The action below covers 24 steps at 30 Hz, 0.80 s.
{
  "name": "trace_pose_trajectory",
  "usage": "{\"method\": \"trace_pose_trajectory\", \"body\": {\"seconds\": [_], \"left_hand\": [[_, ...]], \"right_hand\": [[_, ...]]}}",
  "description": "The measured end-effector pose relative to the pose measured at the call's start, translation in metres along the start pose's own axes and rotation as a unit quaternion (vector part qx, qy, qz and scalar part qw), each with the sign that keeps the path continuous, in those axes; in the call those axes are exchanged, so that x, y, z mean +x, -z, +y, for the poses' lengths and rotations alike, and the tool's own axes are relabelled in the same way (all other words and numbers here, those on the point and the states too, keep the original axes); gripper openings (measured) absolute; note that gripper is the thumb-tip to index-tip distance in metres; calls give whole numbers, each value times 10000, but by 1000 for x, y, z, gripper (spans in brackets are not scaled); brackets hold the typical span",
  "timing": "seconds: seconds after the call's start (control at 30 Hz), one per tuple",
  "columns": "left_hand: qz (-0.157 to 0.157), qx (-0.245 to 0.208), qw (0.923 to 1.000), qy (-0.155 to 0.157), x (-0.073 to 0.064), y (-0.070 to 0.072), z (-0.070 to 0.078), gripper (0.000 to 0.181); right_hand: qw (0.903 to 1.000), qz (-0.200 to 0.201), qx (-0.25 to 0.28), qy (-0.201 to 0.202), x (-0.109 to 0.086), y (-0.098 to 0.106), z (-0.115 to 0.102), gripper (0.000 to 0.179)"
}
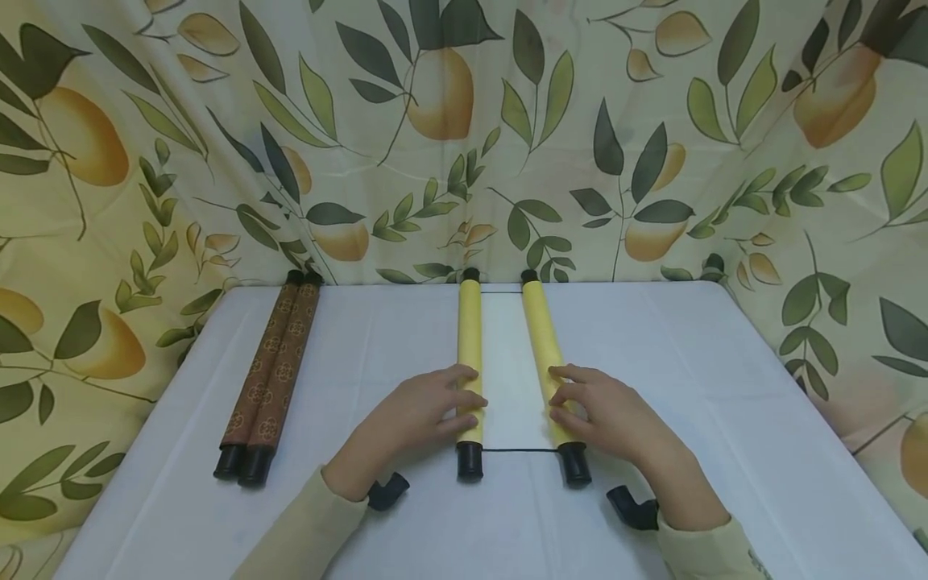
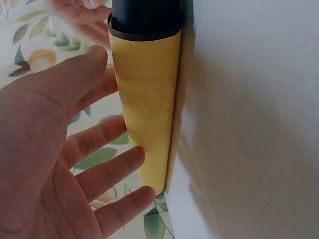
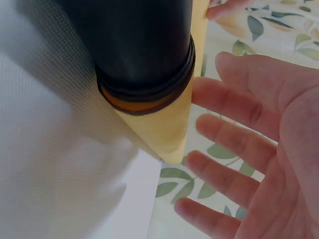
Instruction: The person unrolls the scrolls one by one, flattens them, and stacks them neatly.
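Observation:
A scroll with two yellow rollers and black end knobs lies partly unrolled, its white sheet (image 1: 513,370) between them. My left hand (image 1: 435,407) is at the left yellow roller (image 1: 470,322), fingers spread and reaching over it. In the left wrist view those fingers look fairly straight alongside the yellow roller (image 2: 147,84). At the right yellow roller (image 1: 540,322) is my right hand (image 1: 605,411), its fingertips by the roller's outer side. The right wrist view shows the spread fingers of the right hand (image 3: 249,144) beside the black knob (image 3: 134,45); firm contact cannot be told.
A brown patterned scroll (image 1: 271,370), rolled up with black knobs, lies at the left of the white table (image 1: 674,354). Fabric printed with leaves and fruit (image 1: 442,97) hangs behind and at both sides. Black wrist-worn pieces (image 1: 631,509) show under the forearms.

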<state>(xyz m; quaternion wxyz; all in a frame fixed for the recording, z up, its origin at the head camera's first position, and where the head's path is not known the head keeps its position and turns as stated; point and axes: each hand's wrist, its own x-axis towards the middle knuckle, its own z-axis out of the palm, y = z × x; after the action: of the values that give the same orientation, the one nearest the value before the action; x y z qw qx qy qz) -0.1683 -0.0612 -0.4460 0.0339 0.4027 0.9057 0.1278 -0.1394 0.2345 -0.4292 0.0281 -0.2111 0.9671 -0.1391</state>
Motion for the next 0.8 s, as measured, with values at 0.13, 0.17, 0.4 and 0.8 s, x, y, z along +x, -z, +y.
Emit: {"method": "trace_pose_trajectory", "body": {"seconds": [0.13,0.17,0.4,0.8], "left_hand": [[-6,-91,9999,73,-1,1,-2,31],[0,-116,9999,96,-1,1,-2,30],[106,9,9999,134,-3,1,-3,23],[-48,-146,9991,391,-7,8,-2,35]], "right_hand": [[9999,85,51,20,1,0,-1,6],[9999,96,60,9,1,0,-1,5],[9999,31,22,-118,0,-1,2,6],[9990,-10,-110,-427,-2,1,4,17]]}}
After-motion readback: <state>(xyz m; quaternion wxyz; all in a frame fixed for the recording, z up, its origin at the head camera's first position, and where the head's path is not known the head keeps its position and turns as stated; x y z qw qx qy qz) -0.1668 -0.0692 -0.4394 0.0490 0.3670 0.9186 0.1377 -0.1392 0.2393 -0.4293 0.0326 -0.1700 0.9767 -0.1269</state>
